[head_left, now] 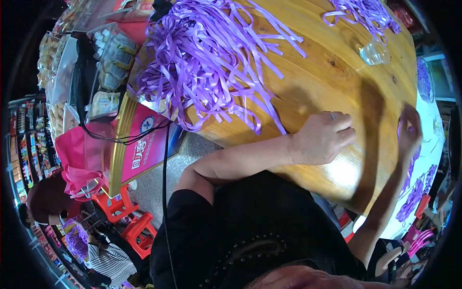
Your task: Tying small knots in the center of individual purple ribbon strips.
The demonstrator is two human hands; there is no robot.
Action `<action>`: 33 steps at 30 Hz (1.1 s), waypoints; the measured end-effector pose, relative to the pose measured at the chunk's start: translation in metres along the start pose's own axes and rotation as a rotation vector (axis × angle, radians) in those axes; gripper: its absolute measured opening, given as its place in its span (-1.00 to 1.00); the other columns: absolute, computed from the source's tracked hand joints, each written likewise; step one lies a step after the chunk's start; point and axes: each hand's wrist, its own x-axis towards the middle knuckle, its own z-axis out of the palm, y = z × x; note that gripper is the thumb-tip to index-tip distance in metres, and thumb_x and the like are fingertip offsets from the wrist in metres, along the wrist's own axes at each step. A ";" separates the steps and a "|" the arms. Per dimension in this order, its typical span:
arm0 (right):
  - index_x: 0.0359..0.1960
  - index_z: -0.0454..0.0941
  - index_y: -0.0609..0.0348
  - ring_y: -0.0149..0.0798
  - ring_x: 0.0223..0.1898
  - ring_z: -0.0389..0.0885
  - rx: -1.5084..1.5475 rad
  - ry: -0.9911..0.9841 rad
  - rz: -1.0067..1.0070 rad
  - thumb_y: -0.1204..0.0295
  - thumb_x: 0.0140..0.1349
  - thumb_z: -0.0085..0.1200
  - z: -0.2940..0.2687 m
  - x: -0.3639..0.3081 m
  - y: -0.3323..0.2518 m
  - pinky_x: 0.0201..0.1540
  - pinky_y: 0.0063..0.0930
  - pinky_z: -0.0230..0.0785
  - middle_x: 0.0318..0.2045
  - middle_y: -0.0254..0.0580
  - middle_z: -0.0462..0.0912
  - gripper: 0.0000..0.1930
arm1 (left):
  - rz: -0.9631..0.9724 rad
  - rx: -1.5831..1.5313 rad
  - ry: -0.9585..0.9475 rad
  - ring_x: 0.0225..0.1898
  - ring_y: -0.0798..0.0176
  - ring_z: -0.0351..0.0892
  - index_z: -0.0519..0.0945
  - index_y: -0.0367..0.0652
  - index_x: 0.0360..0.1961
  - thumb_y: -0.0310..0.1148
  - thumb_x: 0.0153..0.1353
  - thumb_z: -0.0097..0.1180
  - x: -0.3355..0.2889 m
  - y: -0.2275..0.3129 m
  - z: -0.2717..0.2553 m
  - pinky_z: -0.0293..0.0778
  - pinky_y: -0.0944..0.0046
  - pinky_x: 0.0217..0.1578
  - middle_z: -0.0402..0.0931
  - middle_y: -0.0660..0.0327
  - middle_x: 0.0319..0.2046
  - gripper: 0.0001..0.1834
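Note:
A large tangled heap of shiny purple ribbons (202, 62) covers the far left of the round wooden table (308, 67), its loose ends spreading to the right. My left hand (325, 137) is closed above the table, just right of those ends, with a ring on one finger. Whatever its fingers pinch is too small or hidden to make out. Over the table's right edge, my right hand (410, 129) has its fingers curled. A sliver of purple ribbon (399, 129) shows at its fingertips.
A clear cup (374, 53) stands near more purple ribbons (363, 17) at the far right. Beyond the right edge, ribbons (414, 197) lie on a white surface (428, 120). At left are a pink box (139, 139), a black cable (166, 192), red stools (139, 233) and a person in stripes (110, 265).

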 end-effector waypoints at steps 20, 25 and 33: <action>-0.46 0.54 0.16 -0.04 -0.32 0.56 -0.385 -0.540 -0.696 0.22 0.08 0.04 0.355 0.098 -0.232 -0.23 -0.15 0.39 -0.44 -0.06 0.58 -0.76 | -0.026 -0.063 -0.138 -0.58 0.07 0.43 0.43 -0.26 -0.54 -0.44 -0.04 -0.01 -0.014 -0.006 0.019 0.40 0.07 -0.49 0.35 0.08 -0.61 -0.90; -0.46 0.57 0.09 -0.08 -0.41 0.57 -0.166 -0.460 -0.684 0.24 0.08 0.03 0.333 0.108 -0.225 -0.33 -0.24 0.41 -0.45 -0.08 0.58 -0.80 | 0.108 0.023 -0.173 -0.51 0.10 0.45 0.42 -0.24 -0.56 -0.44 -0.06 0.01 -0.010 -0.008 0.013 0.39 0.11 -0.49 0.34 0.09 -0.56 -0.91; -0.20 0.52 0.24 -0.32 -0.36 0.55 1.136 -0.724 0.215 0.41 0.18 0.01 0.178 0.100 -0.224 -0.31 -0.43 0.38 -0.36 -0.17 0.59 -0.80 | 0.079 0.046 0.121 -0.50 0.17 0.41 0.41 -0.20 -0.54 -0.38 -0.11 0.08 -0.003 -0.006 -0.010 0.34 0.24 -0.55 0.28 0.19 -0.54 -0.85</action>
